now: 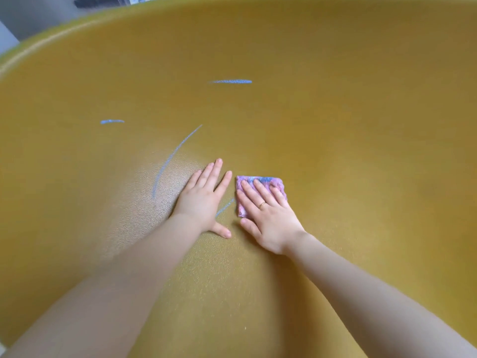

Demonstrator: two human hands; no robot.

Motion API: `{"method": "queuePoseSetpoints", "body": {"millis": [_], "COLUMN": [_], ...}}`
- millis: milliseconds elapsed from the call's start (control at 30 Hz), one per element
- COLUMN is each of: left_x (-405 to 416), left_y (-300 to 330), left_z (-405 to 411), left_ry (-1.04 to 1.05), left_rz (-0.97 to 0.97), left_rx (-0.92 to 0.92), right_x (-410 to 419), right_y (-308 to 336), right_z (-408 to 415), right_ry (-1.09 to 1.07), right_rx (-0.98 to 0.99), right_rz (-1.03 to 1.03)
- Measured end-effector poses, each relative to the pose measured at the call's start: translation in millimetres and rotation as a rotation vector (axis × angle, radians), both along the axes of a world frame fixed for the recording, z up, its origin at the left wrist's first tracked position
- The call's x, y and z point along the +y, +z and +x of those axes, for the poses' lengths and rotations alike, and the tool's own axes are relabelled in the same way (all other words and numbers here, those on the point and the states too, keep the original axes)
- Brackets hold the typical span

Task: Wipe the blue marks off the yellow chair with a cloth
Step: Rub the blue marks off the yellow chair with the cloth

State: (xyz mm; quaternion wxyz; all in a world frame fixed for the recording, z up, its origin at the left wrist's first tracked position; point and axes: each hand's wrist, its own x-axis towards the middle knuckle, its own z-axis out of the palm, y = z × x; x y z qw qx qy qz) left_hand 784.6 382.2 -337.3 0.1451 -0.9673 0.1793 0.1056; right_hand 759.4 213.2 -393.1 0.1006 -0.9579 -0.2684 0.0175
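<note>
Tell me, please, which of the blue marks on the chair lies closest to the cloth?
The short blue streak between the two hands, ending at the left edge of the cloth. The long curved mark and the two short marks farther up lie well apart from it.

Yellow chair (335, 125) looks like matt plastic, finely pebbled, catching a dull sheen left of the cloth (273, 182), itself nubby, fuzzy pink fabric smeared blue.

Your two forearms were bare with no sleeves in view, your left hand (204, 200) wore nothing, your right hand (268, 218) wore a thin gold ring (262, 204) on one finger, your fingernails were short and unpainted
</note>
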Motion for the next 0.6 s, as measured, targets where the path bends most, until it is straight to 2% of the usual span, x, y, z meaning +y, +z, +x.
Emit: {"method": "queuePoseSetpoints", "body": {"millis": [67,133,267,433,600], "left_x": [-3.9,-5.3,-1.5,4.0,6.9], "left_y": [2.0,3.6,2.0,-5.1,-7.8], "left_z": [-1.5,-1.3,-0.4,1.5,3.2], "left_ry": [0.018,0.030,0.031,-0.001,-0.022], "left_rz": [0.025,0.046,0.034,-0.003,-0.036], "left_rx": [0.008,0.011,0.000,-0.023,-0.033], "right_x": [-6.3,-13.8,-24.5,-18.9,-24.2], "right_y": [-4.1,-7.9,-12.9,3.3,61.9], "right_z": [-10.8,-18.5,-6.4,45.5,109.4], "right_ry": [0.122,0.207,0.195,0.062,-0.142], "right_rx": [0.047,-0.032,-0.065,-0.301,-0.575], "right_rz": [0.004,-0.034,-0.124,-0.145,-0.155]}}
